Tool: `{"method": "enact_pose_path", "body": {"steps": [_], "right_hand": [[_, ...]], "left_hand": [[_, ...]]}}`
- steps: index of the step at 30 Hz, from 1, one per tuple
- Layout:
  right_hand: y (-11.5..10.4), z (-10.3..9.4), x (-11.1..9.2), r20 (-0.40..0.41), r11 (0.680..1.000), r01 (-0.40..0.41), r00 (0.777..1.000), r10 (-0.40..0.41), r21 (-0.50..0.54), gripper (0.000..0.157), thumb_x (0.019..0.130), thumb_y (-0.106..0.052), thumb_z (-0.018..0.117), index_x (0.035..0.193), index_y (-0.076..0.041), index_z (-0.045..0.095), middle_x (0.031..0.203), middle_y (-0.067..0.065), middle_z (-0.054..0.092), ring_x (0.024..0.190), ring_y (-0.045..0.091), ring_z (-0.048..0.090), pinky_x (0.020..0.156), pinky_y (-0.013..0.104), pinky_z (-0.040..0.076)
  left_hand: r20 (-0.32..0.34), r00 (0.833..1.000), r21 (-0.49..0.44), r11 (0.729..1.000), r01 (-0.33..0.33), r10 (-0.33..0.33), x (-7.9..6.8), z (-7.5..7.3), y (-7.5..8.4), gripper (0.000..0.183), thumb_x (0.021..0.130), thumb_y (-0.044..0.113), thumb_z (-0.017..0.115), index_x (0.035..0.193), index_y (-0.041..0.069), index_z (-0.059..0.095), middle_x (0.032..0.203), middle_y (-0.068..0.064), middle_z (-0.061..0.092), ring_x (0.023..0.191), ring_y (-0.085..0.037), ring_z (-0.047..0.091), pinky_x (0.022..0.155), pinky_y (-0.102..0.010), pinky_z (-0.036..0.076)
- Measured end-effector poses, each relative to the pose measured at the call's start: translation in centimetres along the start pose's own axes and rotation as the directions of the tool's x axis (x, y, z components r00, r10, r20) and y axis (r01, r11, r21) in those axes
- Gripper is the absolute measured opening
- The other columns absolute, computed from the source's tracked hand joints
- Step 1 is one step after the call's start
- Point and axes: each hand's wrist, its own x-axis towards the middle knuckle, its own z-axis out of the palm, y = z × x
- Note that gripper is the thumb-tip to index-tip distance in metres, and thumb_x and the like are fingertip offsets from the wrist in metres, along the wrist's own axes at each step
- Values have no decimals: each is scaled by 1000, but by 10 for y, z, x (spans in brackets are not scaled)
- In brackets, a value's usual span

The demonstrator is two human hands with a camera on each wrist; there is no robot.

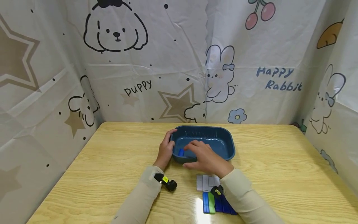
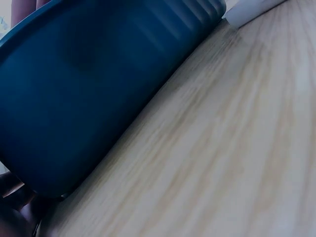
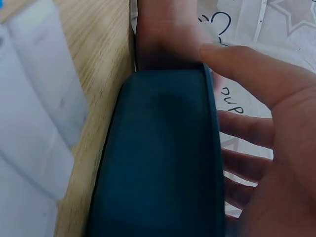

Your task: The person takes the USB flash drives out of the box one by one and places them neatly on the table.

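A dark blue plastic basin point(image 1: 230, 146) stands on the table. My left hand point(image 1: 165, 151) holds it at its left end, thumb and fingers at the rim. Inside the basin, near its front left corner, lies a small bright blue block point(image 1: 181, 152). Over the front rim reaches my right hand point(image 1: 205, 157), its fingers inside the basin close to the block and its thumb outside the front wall. In the right wrist view the thumb and fingers of that hand point(image 3: 296, 123) are spread apart, with no object visible between them. The fingertips are partly hidden behind the wall.
In front of the basin, white flat pieces point(image 1: 205, 183) lie in a row. Nearer me are a blue piece point(image 1: 205, 202), a green piece point(image 1: 211, 203) and several dark blue pieces point(image 1: 223, 206), partly covered by my right sleeve. Printed cloth point(image 1: 134, 65) hangs behind the wooden table point(image 1: 117, 174).
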Motion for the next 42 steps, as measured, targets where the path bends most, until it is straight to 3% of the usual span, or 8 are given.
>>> {"method": "enact_pose_path", "body": {"steps": [12,18,27,29,34,36,41,42], "right_hand": [[3,15,25,81,997,-75,994,75,-1,57,81,-47,72,127,-16,61,136,5,50,127,27,45,102,63,28],[2,17,30,110,994,-107,988,108,-16,57,81,-50,71,126,-16,61,139,6,49,127,30,45,102,63,27],[3,24,34,185,984,-160,967,173,-82,63,83,-53,67,135,-20,56,149,8,40,134,35,38,104,64,24],[4,26,34,195,981,-163,964,181,-104,62,83,-54,66,135,-22,56,151,8,38,136,36,35,105,65,23],[3,26,36,216,979,-158,959,182,-127,60,84,-55,65,134,-23,58,152,6,37,136,39,34,104,67,23],[2,25,35,223,980,-149,959,175,-128,59,84,-54,64,134,-23,58,151,4,39,135,37,36,103,67,24],[3,25,34,227,983,-140,960,164,-119,59,85,-54,64,134,-22,59,146,3,46,132,32,41,103,67,25],[4,25,34,225,983,-141,960,164,-114,59,84,-54,64,133,-21,59,145,3,47,132,31,42,103,67,25]], "left_hand": [[-18,999,-7,999,-45,45,2,0,-2,53,85,4,42,134,19,53,142,-1,49,128,-22,45,104,-45,33],[-20,999,-4,1000,-26,26,2,1,-3,53,85,4,43,134,23,53,141,2,50,122,-20,47,100,-40,34],[-8,999,-16,999,-33,33,2,1,-1,55,84,2,43,135,18,53,142,-4,49,126,-24,45,103,-43,32],[-1,999,-28,999,-37,37,2,-1,3,54,84,0,43,136,14,52,143,-6,48,128,-27,44,104,-45,31],[13,999,-13,999,-36,36,-10,-7,36,53,84,-4,42,135,4,50,143,-15,47,126,-34,44,101,-44,32],[12,999,-7,1000,-30,30,-9,-6,34,53,84,-3,42,135,4,50,143,-15,47,126,-34,44,101,-44,32],[0,1000,-23,999,-29,29,3,0,2,54,85,0,43,137,14,51,145,-8,46,130,-29,42,105,-47,29],[-3,999,-26,999,-34,34,2,1,1,54,85,1,43,136,16,51,145,-6,46,130,-27,42,106,-47,29]]}}
